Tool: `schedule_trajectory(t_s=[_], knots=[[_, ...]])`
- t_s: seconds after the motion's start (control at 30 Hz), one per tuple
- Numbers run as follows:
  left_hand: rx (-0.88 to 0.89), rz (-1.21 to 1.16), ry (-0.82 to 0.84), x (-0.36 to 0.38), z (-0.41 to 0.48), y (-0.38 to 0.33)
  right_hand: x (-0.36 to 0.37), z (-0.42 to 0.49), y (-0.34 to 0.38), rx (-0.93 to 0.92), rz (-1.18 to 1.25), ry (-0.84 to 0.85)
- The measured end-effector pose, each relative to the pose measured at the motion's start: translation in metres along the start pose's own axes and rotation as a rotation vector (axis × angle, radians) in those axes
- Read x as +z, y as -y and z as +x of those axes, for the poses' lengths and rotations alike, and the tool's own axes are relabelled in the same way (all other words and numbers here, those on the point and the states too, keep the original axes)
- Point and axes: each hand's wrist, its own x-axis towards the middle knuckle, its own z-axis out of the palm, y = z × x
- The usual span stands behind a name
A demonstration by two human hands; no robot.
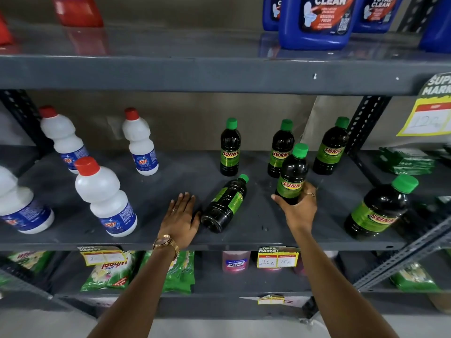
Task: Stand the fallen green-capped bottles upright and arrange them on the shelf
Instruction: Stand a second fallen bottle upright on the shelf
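On the grey middle shelf (156, 191) several dark bottles with green caps and green labels stand or lie. One fallen bottle (225, 203) lies on its side, cap pointing to the back right. My left hand (181, 217) rests flat on the shelf just left of its base, fingers apart, holding nothing. My right hand (299, 208) grips the lower part of an upright bottle (292, 174). Three more stand at the back: one (230, 148), another (280, 147) and a third (332, 148). A larger-looking one (380, 208) stands near the front right.
Several white bottles with red caps (105, 196) stand on the left half of the same shelf. Blue jugs (317, 20) sit on the shelf above. Green packets (112, 272) and price tags (278, 258) are below. A slotted upright post (363, 125) bounds the right side.
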Motion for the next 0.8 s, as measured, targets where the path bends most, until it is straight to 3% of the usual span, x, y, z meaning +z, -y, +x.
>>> schedule_trajectory(t_s=[0.1,0.27,0.43,0.8], knots=[[0.001,-0.002,-0.004,0.0003,-0.0004,0.0004,0.0073,-0.0005,0.0067,0.010,-0.153,-0.019],[0.007,-0.010,-0.016,0.0023,0.0003,0.0018,0.0009,-0.0048,0.0018,-0.035,-0.013,0.095],[0.008,-0.023,-0.004,0.0032,0.0008,0.0033,0.0031,-0.0023,0.0061,-0.012,-0.055,0.020],[0.009,-0.010,0.033,-0.0001,-0.0001,0.0032,0.0038,0.0005,0.0003,0.002,-0.086,0.054]])
